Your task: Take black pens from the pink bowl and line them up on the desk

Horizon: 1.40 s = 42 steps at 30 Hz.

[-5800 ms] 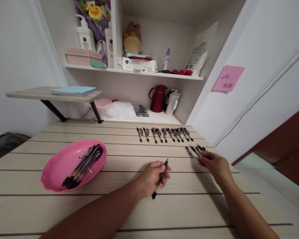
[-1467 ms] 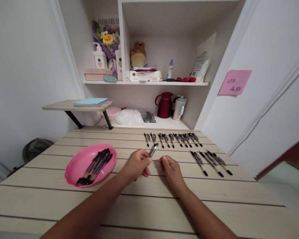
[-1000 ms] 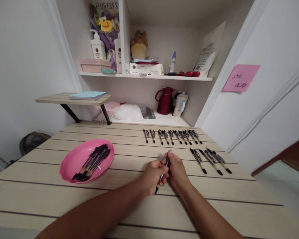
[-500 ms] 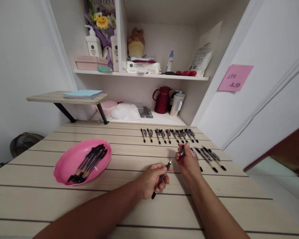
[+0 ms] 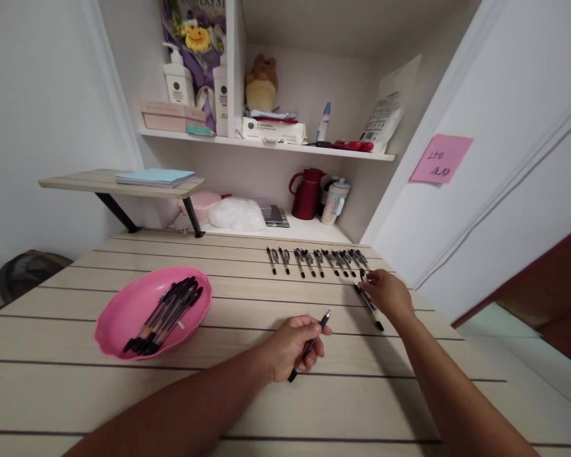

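Observation:
An uncapped black pen (image 5: 309, 348) is held by my left hand (image 5: 295, 346), its bare tip tilted up to the right. My right hand (image 5: 387, 293) is further off to the right, thumb and fingers pinched on a small dark pen cap (image 5: 363, 274). Just below those fingertips an uncapped pen (image 5: 371, 311) lies on the table, partly beside my hand. My right hand hides the other pens lying there. Behind, several uncapped pens with their caps (image 5: 309, 261) lie in a row.
A pink bowl (image 5: 109, 317) holding a pile of capped pens (image 5: 166, 315) stands on the left of the slatted table (image 5: 238, 393). A small raised shelf (image 5: 85, 182) is at the back left. A red jug (image 5: 307, 195) and a cup (image 5: 334, 202) stand behind the row.
My right hand has moved right, away from my left hand, carrying the cap over to the nearer row of pens. My left hand keeps its pen nearly still. The view has shifted slightly.

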Motion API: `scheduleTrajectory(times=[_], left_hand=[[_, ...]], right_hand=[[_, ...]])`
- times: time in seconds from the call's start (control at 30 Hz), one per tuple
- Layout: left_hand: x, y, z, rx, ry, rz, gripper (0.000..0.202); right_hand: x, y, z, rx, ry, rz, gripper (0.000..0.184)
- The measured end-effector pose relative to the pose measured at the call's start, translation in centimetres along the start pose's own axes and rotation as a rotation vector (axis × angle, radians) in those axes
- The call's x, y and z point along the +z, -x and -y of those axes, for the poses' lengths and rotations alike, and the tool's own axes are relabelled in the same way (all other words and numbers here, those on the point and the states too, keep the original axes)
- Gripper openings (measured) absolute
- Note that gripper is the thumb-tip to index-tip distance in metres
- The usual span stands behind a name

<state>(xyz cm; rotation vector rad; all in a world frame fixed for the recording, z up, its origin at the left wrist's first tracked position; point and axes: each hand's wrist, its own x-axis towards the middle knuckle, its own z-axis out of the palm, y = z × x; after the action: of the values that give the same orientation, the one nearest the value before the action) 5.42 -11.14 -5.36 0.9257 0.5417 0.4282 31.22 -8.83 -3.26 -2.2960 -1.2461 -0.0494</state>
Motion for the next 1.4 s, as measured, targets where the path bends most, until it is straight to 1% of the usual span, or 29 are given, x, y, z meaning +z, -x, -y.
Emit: scheduleTrajectory(times=[0.03,0.1,0.17,0.27,0.33,0.4,0.47,0.57,0.63,0.67,0.7,0.77,0.83,0.9,0.93,1.0,1.07,1.13,1.2,1.3,1.4], left_hand=[[0.0,0.0,0.0,-0.003,-0.001,0.003,0.028],[-0.1,-0.1,0.0,-0.004,0.003,0.006,0.028],[-0.1,-0.1,0.1,-0.003,0.008,0.007,0.03],[-0.1,-0.1,0.1,-0.005,0.007,0.001,0.031],[-0.1,-0.1,0.1,-0.007,0.003,0.002,0.03],[-0.1,-0.1,0.1,-0.004,0.0,0.005,0.03],[-0.2,-0.2,0.1,-0.002,0.0,0.009,0.029],[-0.3,-0.2,0.1,-0.007,0.002,0.018,0.029],[-0.2,-0.2,0.1,-0.004,0.006,0.022,0.028],[-0.2,-0.2,0.1,0.002,0.012,0.02,0.028],[-0.2,-0.2,0.1,0.009,0.021,0.014,0.028],[-0.1,-0.2,0.2,0.025,0.045,-0.007,0.026],[0.0,-0.2,0.3,0.041,0.07,-0.034,0.024],[0.2,-0.2,0.4,0.061,0.088,-0.051,0.023],[0.2,-0.2,0.4,0.072,0.093,-0.053,0.024],[0.3,-0.3,0.4,0.091,0.096,-0.052,0.026],[0.4,-0.3,0.5,0.097,0.093,-0.063,0.026],[0.5,-0.3,0.5,0.096,0.089,-0.086,0.027],[0.5,-0.3,0.6,0.098,0.088,-0.094,0.027],[0.4,-0.4,0.7,0.094,0.103,-0.068,0.026],[0.3,-0.4,0.7,0.09,0.119,-0.054,0.026]], right_hand=[[-0.1,-0.1,0.0,-0.035,0.079,0.007,0.027],[0.3,0.3,0.4,-0.107,0.195,0.07,0.023],[1.2,0.9,0.9,-0.168,0.296,0.132,0.021],[2.6,1.9,1.5,-0.212,0.4,0.158,0.021],[3.1,2.3,1.7,-0.229,0.426,0.157,0.021],[3.2,2.5,1.8,-0.238,0.431,0.158,0.022],[2.9,2.6,1.8,-0.237,0.425,0.158,0.022],[1.9,2.7,1.8,-0.207,0.378,0.131,0.022],[1.2,3.0,1.9,-0.156,0.271,0.089,0.022],[0.9,3.3,2.1,-0.125,0.162,0.08,0.022],[0.6,3.7,2.3,-0.087,0.006,0.091,0.023],[0.5,5.1,3.2,-0.003,-0.411,0.197,0.03],[0.7,6.9,4.4,0.081,-0.832,0.38,0.037],[1.2,8.7,5.7,0.126,-1.103,0.517,0.04],[1.4,9.5,6.2,0.129,-1.194,0.556,0.038],[1.9,10.7,7.0,0.134,-1.311,0.583,0.035],[2.2,11.3,7.3,0.151,-1.38,0.583,0.033],[2.4,11.5,7.4,0.17,-1.435,0.598,0.032],[2.3,11.5,7.3,0.168,-1.49,0.647,0.031],[1.8,11.4,7.3,0.135,-1.549,0.744,0.029],[1.6,11.4,7.4,0.137,-1.579,0.759,0.03]])
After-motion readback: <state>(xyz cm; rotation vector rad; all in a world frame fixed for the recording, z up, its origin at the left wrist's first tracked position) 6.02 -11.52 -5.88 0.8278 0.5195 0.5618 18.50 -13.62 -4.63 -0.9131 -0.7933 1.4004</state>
